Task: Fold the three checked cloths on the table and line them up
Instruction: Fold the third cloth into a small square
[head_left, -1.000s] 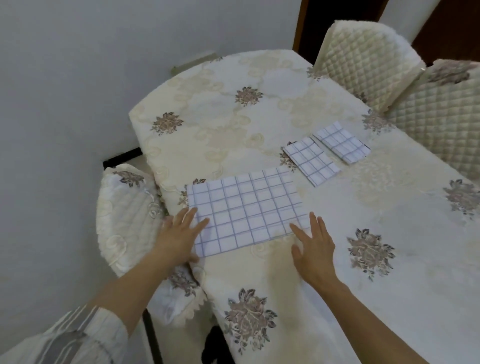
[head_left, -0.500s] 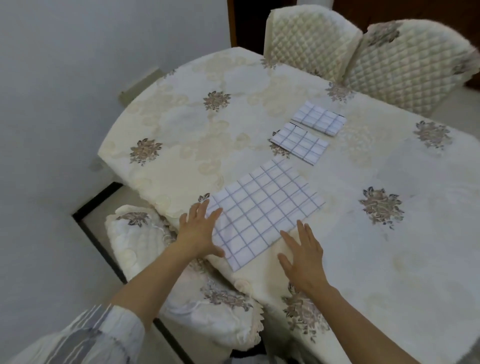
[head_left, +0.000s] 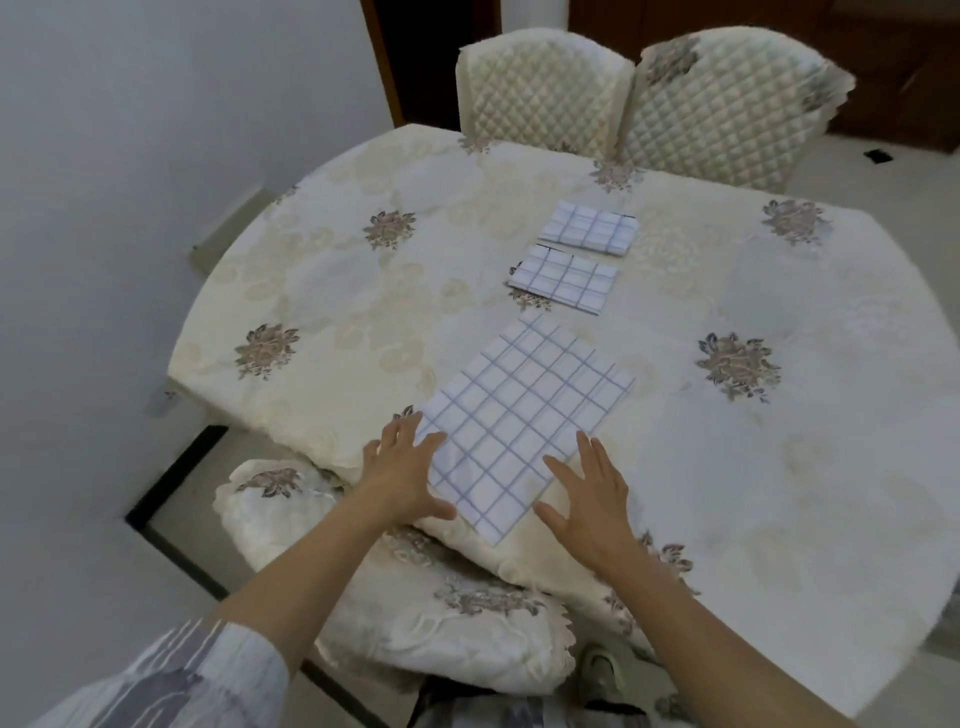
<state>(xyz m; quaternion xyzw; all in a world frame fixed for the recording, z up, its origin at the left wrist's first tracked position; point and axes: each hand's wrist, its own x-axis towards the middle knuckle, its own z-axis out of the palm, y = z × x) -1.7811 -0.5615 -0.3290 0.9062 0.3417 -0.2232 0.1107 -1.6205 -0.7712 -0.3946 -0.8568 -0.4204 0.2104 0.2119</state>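
A large white cloth with blue checks (head_left: 524, 421) lies flat near the table's front edge, folded to a wide rectangle. My left hand (head_left: 402, 470) rests flat on its near left corner, fingers spread. My right hand (head_left: 589, 491) lies flat at its near right edge, fingers apart. Beyond it sit two small folded checked cloths, one (head_left: 563, 279) in the middle and another (head_left: 589, 228) farther back, one behind the other in a row.
The round table (head_left: 311, 312) wears a cream floral tablecloth. A cushioned chair (head_left: 395, 613) stands below my arms at the table's front edge. Two quilted chairs (head_left: 540, 93) (head_left: 727, 104) stand at the far side. A white wall is on the left.
The view has swung around the table, so the cloths now run away from me. Both hands stay flat at the big cloth's near corners, and the cloth keeps its shape.
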